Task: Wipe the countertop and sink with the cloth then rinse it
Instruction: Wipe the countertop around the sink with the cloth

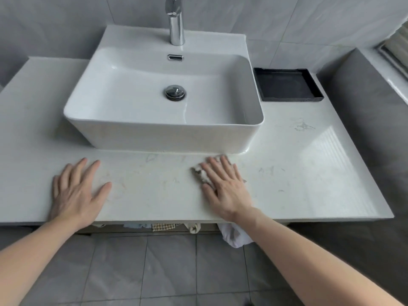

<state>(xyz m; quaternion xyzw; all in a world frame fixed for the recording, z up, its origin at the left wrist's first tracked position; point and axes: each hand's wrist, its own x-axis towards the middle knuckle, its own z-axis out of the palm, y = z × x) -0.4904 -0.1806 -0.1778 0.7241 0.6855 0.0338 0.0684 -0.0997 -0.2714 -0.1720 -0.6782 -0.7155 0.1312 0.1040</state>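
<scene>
Cloth sits bunched under my right hand, on the front strip of the tabletop just ahead of the sink's front wall. My fingers are spread wide and flat over it, pressing it down rather than gripping, which I judge is the way to drag it across the stone with even pressure; only a rumpled grey-white edge shows past my fingers on the left and far side.

My left hand lies flat and wide on the bare tabletop well to the left, holding nothing. It looks placed there to brace me while I lean in and push with the other arm.

Faint smears and scuffs still mark the stone between my 2 hands and out to the right, so I judge the countertop wiping is under way and not finished, with the sink and the rinse still to come.

The basin of the sink looks dry and holds nothing but its chrome drain stopper; no water runs from the faucet. Beside the sink on the right, touching or nearly touching its wall, a shallow black tray holds nothing that I can see. Under the tabletop edge a few fabrics hang, too hidden to identify.
</scene>
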